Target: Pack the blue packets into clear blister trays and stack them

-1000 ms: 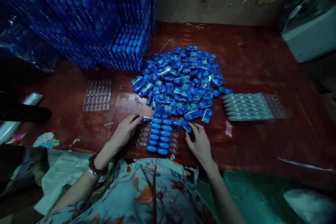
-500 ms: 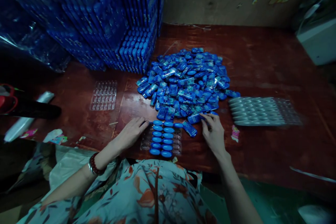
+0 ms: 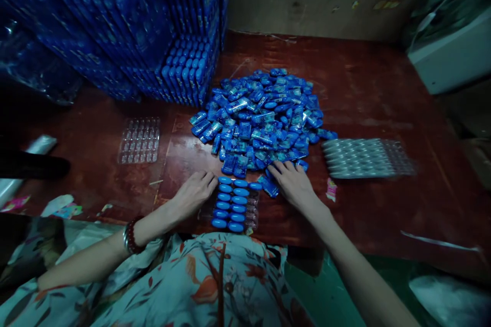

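Observation:
A clear plastic blister tray [image 3: 252,210] lies at the table's front edge, with two columns of glossy blue oval pieces [image 3: 238,200] and one more at its upper right. My left hand [image 3: 196,191] rests at the tray's upper left corner, fingers bent together; whatever they pinch is hidden. Right of the tray, my right hand [image 3: 292,182] reaches palm down with fingers stretched over blue packs at the near edge of a big heap [image 3: 264,117]. A loose blue pack [image 3: 268,186] lies by its fingertips.
Tall stacks of filled blue trays [image 3: 184,69] stand at the back left. One bare clear tray [image 3: 140,140] lies left, and a row of nested clear trays [image 3: 360,158] right. A black cylindrical object [image 3: 34,164] sits at far left. A pink wrapper [image 3: 331,190] lies near my right hand.
My right hand has moved left and over the packs at the heap's near edge, its fingers stretching further out. My left hand stays by the tray corner. The whole view has shifted slightly.

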A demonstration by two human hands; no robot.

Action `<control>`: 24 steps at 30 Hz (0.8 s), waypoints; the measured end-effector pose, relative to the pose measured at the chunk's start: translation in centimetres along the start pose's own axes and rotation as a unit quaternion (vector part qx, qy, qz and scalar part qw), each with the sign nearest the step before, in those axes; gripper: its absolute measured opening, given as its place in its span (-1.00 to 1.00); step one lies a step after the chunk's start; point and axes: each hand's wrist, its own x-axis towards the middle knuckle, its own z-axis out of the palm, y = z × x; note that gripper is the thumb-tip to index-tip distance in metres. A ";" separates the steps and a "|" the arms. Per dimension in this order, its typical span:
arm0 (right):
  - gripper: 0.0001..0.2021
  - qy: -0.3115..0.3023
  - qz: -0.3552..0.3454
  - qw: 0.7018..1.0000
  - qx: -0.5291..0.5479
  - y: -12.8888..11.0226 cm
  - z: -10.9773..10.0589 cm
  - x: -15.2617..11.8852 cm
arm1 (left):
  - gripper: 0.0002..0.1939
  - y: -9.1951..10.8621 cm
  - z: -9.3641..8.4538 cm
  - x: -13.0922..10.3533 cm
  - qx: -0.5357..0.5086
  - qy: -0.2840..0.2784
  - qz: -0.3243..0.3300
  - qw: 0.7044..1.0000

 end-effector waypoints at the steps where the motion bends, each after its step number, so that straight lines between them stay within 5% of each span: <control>1: -0.58 -0.013 -0.012 1.000 -0.006 -0.2 0.1 0.3 | -0.76 0.1 0.1 -0.1 0.002 -0.004 -0.002 1.000; 5: -0.64 -0.019 0.040 0.998 0.050 0.8 0.0 -0.1 | -0.74 -0.6 0.7 -0.8 -0.055 0.059 -0.013 0.997; 8: -0.65 0.098 0.128 0.964 0.212 1.5 -0.4 -1.9 | -0.70 -1.4 1.6 -1.6 -0.109 0.123 -0.027 0.986; 10: -0.70 0.171 0.188 0.892 0.375 0.7 -0.5 -3.3 | -0.69 -1.5 2.1 -1.9 -0.125 0.143 -0.029 0.981; 14: -0.75 0.183 0.284 0.694 0.636 -3.1 0.4 -5.0 | -0.71 -1.0 2.2 -1.8 -0.108 0.124 -0.021 0.986; 17: -0.72 0.225 0.329 0.619 0.677 -5.5 1.7 -5.3 | -0.70 -0.7 1.8 -1.4 -0.088 0.102 0.000 0.991; 21: -0.72 0.242 0.325 0.622 0.670 -6.9 2.5 -6.0 | -0.73 -0.9 1.2 -0.7 -0.090 0.074 0.003 0.993; 24: -0.81 0.248 0.263 0.693 0.623 -7.5 2.4 -6.3 | -0.72 -1.6 0.9 -0.2 -0.127 0.065 -0.029 0.989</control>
